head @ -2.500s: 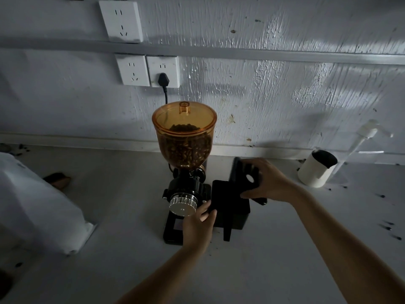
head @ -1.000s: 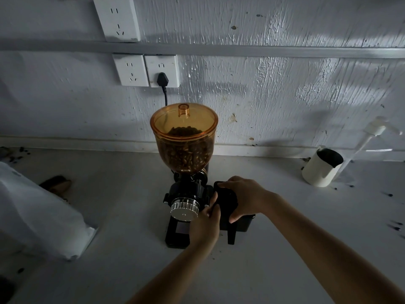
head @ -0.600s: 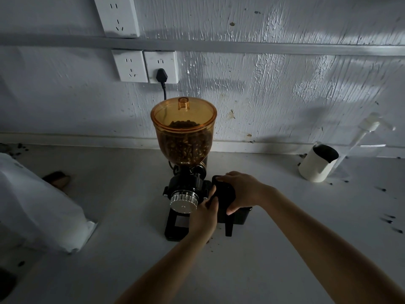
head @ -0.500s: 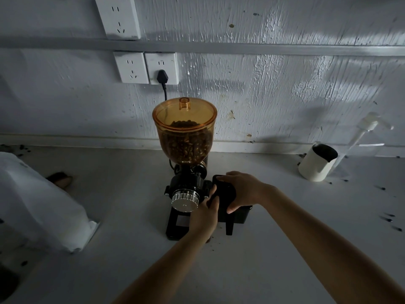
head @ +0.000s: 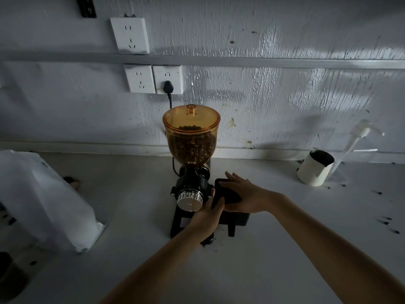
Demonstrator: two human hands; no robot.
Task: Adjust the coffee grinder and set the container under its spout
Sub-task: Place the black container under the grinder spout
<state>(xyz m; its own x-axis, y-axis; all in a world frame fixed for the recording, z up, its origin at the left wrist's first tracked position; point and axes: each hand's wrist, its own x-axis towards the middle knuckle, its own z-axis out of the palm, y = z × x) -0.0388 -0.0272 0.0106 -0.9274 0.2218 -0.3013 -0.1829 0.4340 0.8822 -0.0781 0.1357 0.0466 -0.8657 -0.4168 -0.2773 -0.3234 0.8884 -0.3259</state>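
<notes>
The black container (head: pixel 228 199) sat hard against the right flank of the coffee grinder (head: pixel 190 183), at about 3 o'clock from its knurled silver dial (head: pixel 189 199). Half a second earlier the right hand (head: pixel 245 197) had been curled over the container's top; now its fingers had flattened and spread, the palm resting on the lid rather than gripping it. The left hand (head: pixel 208 217) stayed cupped low against the container's near-left edge, its grip partly hidden, so how firmly it held could not be told. That loosening suggested the container was being seated and released; the spout itself was hidden.

The amber hopper (head: pixel 191 137) stood full of beans at 12 o'clock, corded to a wall socket (head: pixel 167 79). A white bag (head: pixel 41 200) slumped at 9 o'clock, a cream pitcher (head: pixel 315 167) and a pump bottle (head: pixel 359 145) at 2 o'clock, all well apart. Scattered grounds (head: pixel 385 222) dotted the counter (head: pixel 131 249); nothing blocked the hands.
</notes>
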